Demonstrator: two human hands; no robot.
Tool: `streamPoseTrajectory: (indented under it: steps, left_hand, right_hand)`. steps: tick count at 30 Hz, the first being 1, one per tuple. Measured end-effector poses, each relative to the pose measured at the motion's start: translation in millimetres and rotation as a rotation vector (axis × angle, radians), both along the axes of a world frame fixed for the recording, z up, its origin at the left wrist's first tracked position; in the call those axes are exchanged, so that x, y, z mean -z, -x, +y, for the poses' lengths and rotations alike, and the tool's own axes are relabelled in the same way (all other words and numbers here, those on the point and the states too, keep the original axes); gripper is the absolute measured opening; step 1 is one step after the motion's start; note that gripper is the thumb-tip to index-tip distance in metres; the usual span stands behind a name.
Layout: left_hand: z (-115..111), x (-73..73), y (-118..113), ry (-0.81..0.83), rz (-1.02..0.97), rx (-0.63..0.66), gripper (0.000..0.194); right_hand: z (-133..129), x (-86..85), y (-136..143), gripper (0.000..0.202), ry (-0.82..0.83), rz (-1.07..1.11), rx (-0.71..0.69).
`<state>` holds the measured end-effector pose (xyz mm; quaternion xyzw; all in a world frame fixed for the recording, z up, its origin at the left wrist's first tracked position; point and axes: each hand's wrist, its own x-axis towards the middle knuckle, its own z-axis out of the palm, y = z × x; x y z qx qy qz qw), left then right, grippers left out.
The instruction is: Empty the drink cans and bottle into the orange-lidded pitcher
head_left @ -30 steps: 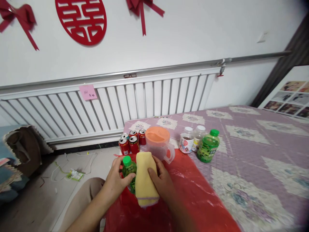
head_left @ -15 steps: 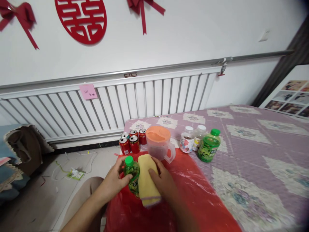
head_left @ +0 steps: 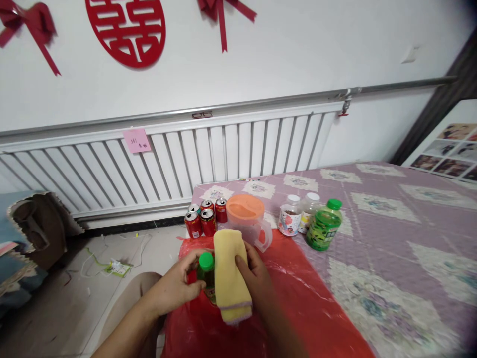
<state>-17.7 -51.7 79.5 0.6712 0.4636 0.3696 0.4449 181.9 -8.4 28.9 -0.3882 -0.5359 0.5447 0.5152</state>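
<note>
The left hand [head_left: 186,281] has its fingers curled round a green-capped plastic bottle [head_left: 207,281] above the red plastic sheet [head_left: 298,288]. The right hand's [head_left: 253,271] fingers grip a folded yellow cloth [head_left: 231,271] against the bottle's right side. Beyond them stands a clear pitcher with an orange lid [head_left: 244,219], red cans [head_left: 207,222] to its left.

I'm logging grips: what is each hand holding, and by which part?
Left hand: green-capped plastic bottle, by its side below the cap. Right hand: folded yellow cloth, by its right side.
</note>
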Motion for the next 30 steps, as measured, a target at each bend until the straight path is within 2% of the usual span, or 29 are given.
streamPoseTrajectory:
  steps: [3, 5, 11, 13, 16, 19, 22, 26, 30]
  left_hand:
    - [-3.7, -5.9, -3.1, 0.003, 0.041, 0.016, 0.059]
    - [-4.8, -3.6, -5.5, -0.025, 0.063, 0.0, 0.064]
    - [-4.0, 20.1, -13.7, -0.12, 0.084, -0.128, 0.064]
    - [-2.2, 26.6, -15.0, -0.133, 0.099, -0.199, 0.06]
    - [1.4, 30.9, -13.6, -0.182, 0.145, -0.285, 0.053]
    - [4.7, 29.2, -8.4, -0.265, 0.225, -0.283, 0.049]
    - [6.9, 26.2, -1.8, -0.279, 0.286, -0.284, 0.051]
    - [7.9, 26.6, 4.4, -0.219, 0.25, -0.256, 0.057]
    - [7.3, 27.7, 5.0, -0.13, 0.18, -0.287, 0.063]
  right_hand:
    - [7.7, 4.5, -2.3, 0.051, 0.041, 0.028, -0.001]
    - [10.8, 6.7, -3.0, 0.053, 0.058, 0.023, -0.009]
    - [12.9, 7.9, -5.5, 0.05, 0.017, -0.06, -0.075]
    - [13.3, 9.2, -8.1, 0.049, 0.0, -0.149, -0.096]
    - [13.2, 15.3, -12.3, 0.047, -0.006, -0.395, -0.076]
    - [10.4, 24.0, -13.5, 0.047, -0.042, -0.653, -0.079]
    - [6.9, 27.9, -10.8, 0.048, -0.081, -0.776, -0.076]
    - [5.2, 20.0, -7.6, 0.05, -0.077, -0.685, -0.061]
    - [4.1, 8.2, -6.4, 0.051, -0.062, -0.407, -0.028]
